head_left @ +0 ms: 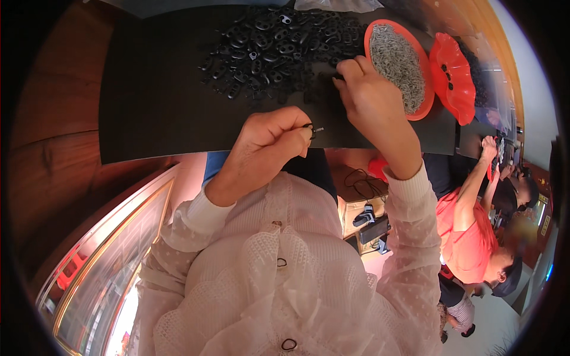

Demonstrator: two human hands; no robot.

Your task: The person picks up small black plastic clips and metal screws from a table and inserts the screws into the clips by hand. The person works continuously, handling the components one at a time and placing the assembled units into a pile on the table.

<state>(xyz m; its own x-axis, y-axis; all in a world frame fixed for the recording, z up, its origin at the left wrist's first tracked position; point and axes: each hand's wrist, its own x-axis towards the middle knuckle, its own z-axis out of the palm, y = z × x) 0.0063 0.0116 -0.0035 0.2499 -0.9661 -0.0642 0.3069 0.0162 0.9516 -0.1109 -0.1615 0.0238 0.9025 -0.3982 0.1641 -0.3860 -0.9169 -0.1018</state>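
Note:
My left hand (pixel 267 139) is closed in a pinch near the table's front edge. Between its thumb and forefinger is a small black plastic piece, which looks like part of a cord lock (pixel 309 126), with a thin metal spring (pixel 319 129) sticking out to the right. My right hand (pixel 371 92) is over the table between the pile of black plastic pieces (pixel 267 44) and the bowl of springs. Its fingers are curled together, and whatever lies at their tips is too dark to make out. Many pieces in the pile have two holes.
An orange-red bowl (pixel 428 98) full of metal springs (pixel 398 65) stands right of my right hand. Beside it is a red wavy-rimmed dish (pixel 454 89) with a few black pieces. The black table (pixel 154 101) ends near my waist. A person in red (pixel 469 231) works farther right.

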